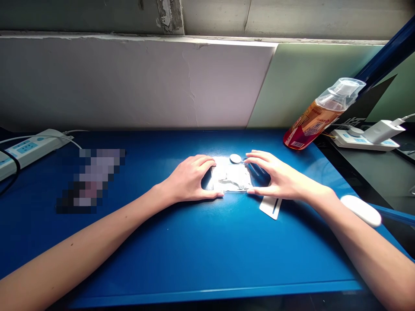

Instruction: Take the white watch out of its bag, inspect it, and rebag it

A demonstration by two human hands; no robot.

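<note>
A glossy blue tabletop (194, 242) spreads beneath both hands, and a red-and-orange bottle with a clear plastic cap (309, 123) stands beyond the right one. The left hand (189, 179) and right hand (283, 175) are loosely open, neither clenched, thumbs and fingers spread wide, tips touching opposite sides of a flat, shiny, clear-and-silver packet (231, 178) lying between them; I'd guess they frame it that way to keep it steady. A white slotted card (271, 207) lies partly below the right hand, and a small, pale round disc (235, 158) sits just past the packet.
</note>
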